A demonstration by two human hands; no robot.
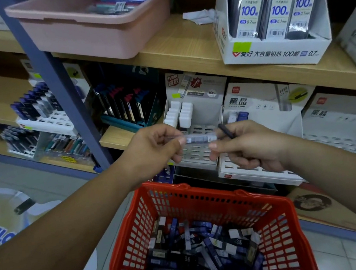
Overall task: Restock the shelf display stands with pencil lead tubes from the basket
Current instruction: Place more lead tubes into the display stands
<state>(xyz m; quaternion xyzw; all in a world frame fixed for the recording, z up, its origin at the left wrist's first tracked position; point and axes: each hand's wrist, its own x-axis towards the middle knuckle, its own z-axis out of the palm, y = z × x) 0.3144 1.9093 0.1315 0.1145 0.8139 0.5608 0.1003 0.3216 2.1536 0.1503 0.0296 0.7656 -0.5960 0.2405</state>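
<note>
The left hand (pixel 156 147) and right hand (pixel 249 147) pinch a pale lead tube (pixel 200 137) by its ends, level between them. The right hand also grips a dark tube (pixel 225 131). Both hover over the near red basket (pixel 214 190) of tubes, before the white display stand (pixel 195 154).

Left hand (pixel 154 148) and right hand (pixel 251 148) pinch one tube (pixel 200 137).
</note>
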